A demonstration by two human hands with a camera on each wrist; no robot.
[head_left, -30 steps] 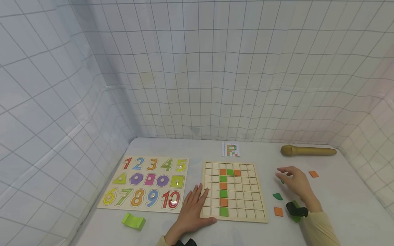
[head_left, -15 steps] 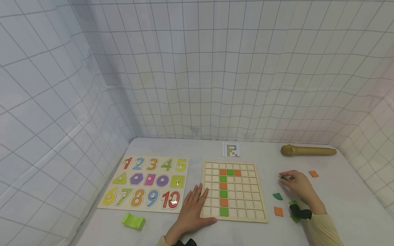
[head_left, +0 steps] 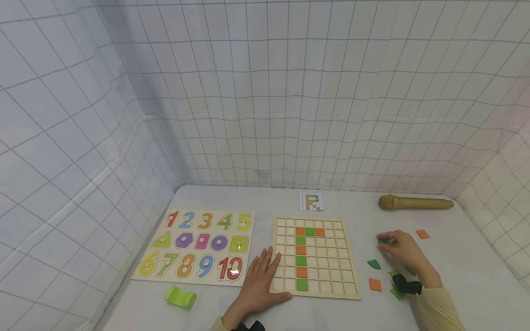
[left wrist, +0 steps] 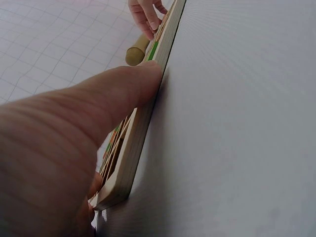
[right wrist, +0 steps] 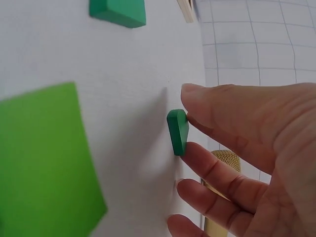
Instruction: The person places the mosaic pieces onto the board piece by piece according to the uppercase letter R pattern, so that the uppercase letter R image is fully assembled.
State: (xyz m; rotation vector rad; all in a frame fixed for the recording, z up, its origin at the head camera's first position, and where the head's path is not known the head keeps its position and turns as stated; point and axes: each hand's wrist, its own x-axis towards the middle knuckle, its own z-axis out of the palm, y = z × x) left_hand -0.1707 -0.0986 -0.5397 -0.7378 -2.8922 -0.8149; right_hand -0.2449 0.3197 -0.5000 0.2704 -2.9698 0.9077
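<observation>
Between thumb and forefinger, my right hand (head_left: 401, 250) pinches a small dark green wooden piece (right wrist: 177, 132) just over the white table; its outline is partly covered by the fingers. A dark green quarter-circle piece (head_left: 374, 264) lies nearer to me, with an orange square piece (head_left: 375, 285) below it. My left hand (head_left: 257, 281) rests spread, fingers straight, over the left edge of a wooden grid board (head_left: 330, 287). Its thumb (left wrist: 143, 81) touches the board's front edge. Orange and green squares fill a column and part of a row on the board.
Light green pieces (head_left: 397, 293) lie under the right wrist, and another orange piece (head_left: 422, 234) sits to its right. Behind are a pattern card (head_left: 310, 201) and a tan microphone-shaped object (head_left: 418, 202). Left stand a number puzzle (head_left: 207, 280) and a green block (head_left: 180, 298).
My right hand has shifted slightly right and toward me, and its thumb and forefinger have come together on the dark green piece. The left hand has stayed still on the board.
</observation>
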